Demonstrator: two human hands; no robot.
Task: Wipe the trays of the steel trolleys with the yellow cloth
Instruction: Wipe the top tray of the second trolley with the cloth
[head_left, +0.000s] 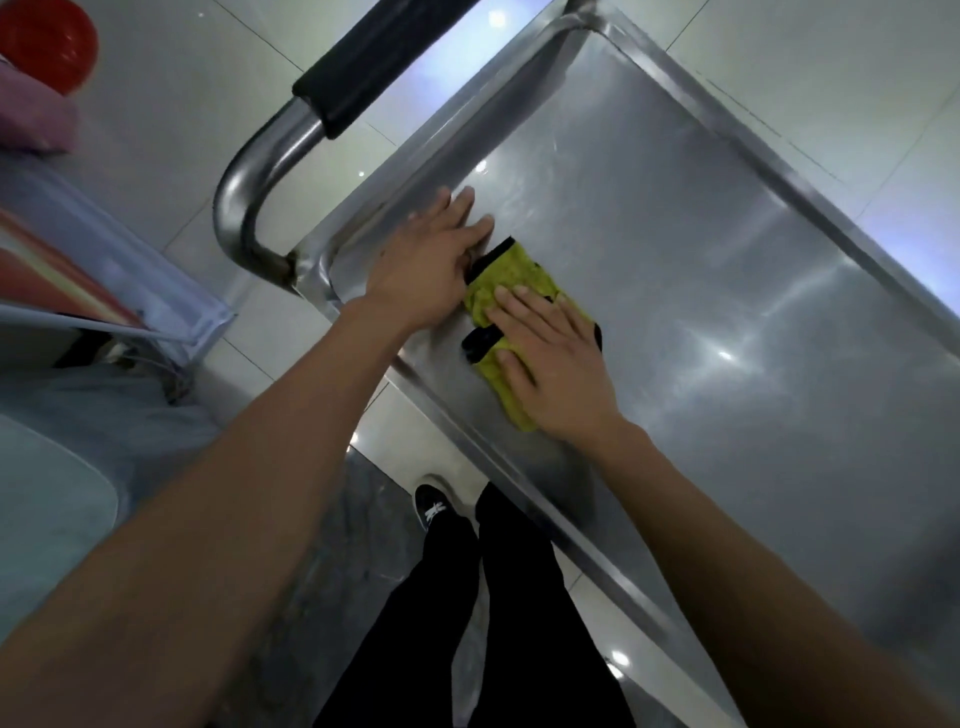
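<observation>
So the right hand (550, 364) is flat on the yellow cloth (511, 306), fingers spread and straight, palm pushing it down onto the steel tray (727, 260). Looks like that's on purpose: a spread hand covers more cloth and gives even pressure for wiping. The cloth is folded up small with black trim showing at a couple of edges, and it sits right under that hand, poking out toward the left hand.

The left hand (431, 260) is just beside the cloth, also flat with fingers straight, resting on the bare tray near the corner. It may be touching the cloth's black edge, can't really tell. My guess is it's there to brace the body or keep the trolley from rolling while the other hand scrubs.

Past the left hand is the trolley handle (291, 156) with its black grip (379, 57), curving up from the tray corner.

Progress-wise I'd say this is mid-wipe at the handle end, with the big stretch of tray beyond the right hand probably yet to do
</observation>
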